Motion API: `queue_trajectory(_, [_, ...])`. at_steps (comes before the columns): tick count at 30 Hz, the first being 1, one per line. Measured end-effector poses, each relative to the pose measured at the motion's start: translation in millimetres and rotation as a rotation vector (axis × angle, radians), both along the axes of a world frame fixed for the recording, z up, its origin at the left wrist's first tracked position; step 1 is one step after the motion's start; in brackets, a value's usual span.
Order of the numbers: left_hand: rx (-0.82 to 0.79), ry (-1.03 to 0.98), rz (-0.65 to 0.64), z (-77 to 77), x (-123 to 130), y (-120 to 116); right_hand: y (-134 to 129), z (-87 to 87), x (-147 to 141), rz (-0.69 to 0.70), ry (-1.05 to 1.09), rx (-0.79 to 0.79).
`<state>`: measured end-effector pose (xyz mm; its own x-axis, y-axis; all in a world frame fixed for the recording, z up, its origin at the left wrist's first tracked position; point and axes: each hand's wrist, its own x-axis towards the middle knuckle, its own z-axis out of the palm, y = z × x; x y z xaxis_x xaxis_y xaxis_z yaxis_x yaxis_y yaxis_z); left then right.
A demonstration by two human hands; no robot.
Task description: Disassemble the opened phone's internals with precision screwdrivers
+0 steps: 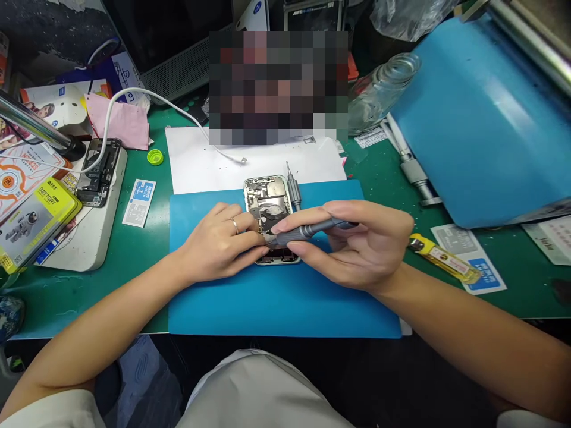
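An opened smartphone (269, 191) lies on the blue mat (267, 303), its inner parts bare. My left hand (225, 241), with a ring on one finger, rests along the phone's left side, fingers bent and closed against its lower part. In my right hand (357, 241) a grey precision screwdriver (297, 235) is pinched between thumb and fingers, slanting down over the phone's lower half. Its tip is close to my left fingertips, and I cannot see exactly what it touches. Just right of the phone's upper edge lies a second grey screwdriver (293, 187).
White paper (191, 160) with a white cable (178, 110) lies behind the mat. At left, a white block (100, 238) bears another opened phone (98, 172) and boxes. To the right are a yellow bottle (446, 261), a glass jar (383, 89) and a curled blue mat (482, 119).
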<state>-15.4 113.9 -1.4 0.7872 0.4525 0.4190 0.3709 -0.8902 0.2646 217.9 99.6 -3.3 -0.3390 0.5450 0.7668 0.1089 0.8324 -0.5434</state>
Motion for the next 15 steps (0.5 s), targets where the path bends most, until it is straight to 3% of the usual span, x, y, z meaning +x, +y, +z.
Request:
queue_trajectory(8, [0.011,-0.032,0.056,7.4,-0.9,0.9,-0.5,3.5,0.6,-0.091,0.036,-0.013])
queue_trajectory(15, [-0.061,-0.037,0.28,28.9,-21.4,15.9,0.3,0.8,-1.3,-0.077,0.068,-0.068])
